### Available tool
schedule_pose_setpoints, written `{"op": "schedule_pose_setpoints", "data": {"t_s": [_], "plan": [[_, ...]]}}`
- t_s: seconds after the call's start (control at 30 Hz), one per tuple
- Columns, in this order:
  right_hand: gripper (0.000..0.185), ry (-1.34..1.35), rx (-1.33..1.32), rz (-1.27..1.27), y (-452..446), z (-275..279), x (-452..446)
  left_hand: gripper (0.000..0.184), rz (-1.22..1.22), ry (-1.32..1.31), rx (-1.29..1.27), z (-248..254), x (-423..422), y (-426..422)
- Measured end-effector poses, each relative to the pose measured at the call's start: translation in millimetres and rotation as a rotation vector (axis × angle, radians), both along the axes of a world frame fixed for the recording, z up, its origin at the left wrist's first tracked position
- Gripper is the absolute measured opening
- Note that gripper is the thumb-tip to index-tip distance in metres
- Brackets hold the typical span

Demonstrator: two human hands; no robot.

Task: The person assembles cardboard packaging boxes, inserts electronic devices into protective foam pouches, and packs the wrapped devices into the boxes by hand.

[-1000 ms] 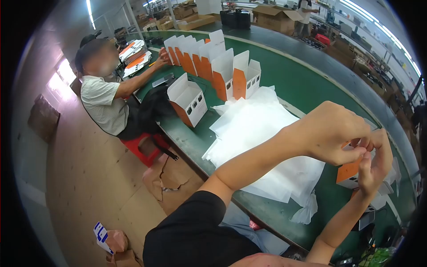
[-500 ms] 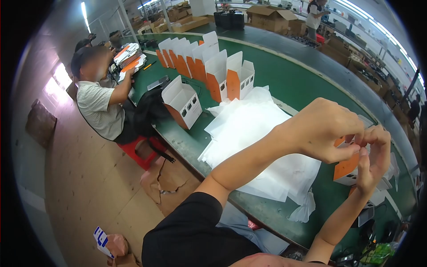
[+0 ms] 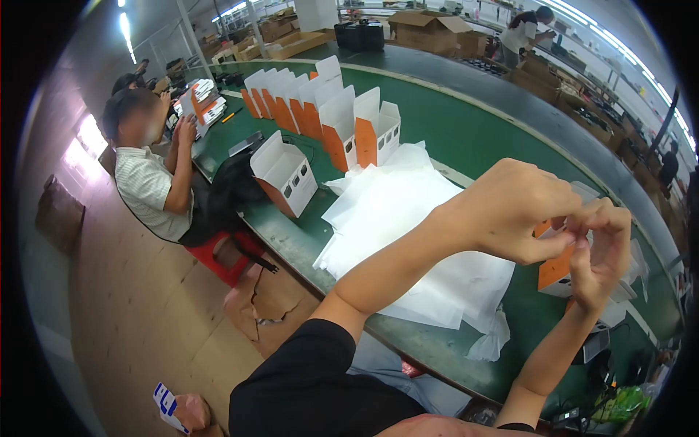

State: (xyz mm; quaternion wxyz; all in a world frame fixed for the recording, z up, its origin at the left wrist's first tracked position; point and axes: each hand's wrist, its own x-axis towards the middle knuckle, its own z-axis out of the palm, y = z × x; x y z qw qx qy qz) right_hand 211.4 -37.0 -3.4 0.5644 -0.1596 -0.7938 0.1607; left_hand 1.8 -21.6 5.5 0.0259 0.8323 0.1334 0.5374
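My left hand [image 3: 518,211] reaches across the white sheets from the left, its fingers bent and pinched together. My right hand [image 3: 603,251] comes up from below, and its curled fingertips meet those of the left. Anything between the fingertips is too small or hidden to make out. Behind and below the hands stands an orange and white box [image 3: 555,271], largely covered by them. A pile of thin white sheets [image 3: 408,226] lies on the green table under my left forearm.
Several open orange and white boxes [image 3: 378,135] stand in a row along the green table [image 3: 444,109]. One more open box [image 3: 285,175] sits near the edge beside a black bag [image 3: 237,178]. A co-worker [image 3: 153,182] sits at the left on a red stool [image 3: 222,258].
The whole view has shifted slightly. My hands keep their fingertips together in nearly the same pose. The co-worker's hands have risen, holding up an orange and white piece.
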Motion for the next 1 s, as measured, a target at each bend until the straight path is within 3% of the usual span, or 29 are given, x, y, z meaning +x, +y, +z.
{"op": "schedule_pose_setpoints", "data": {"t_s": [1.0], "plan": [[0.043, -0.051, -0.004, -0.016, -2.3, 2.9, 3.1, 0.014, -0.063, 0.003, -0.04, 1.7, -2.1, -3.0]]}}
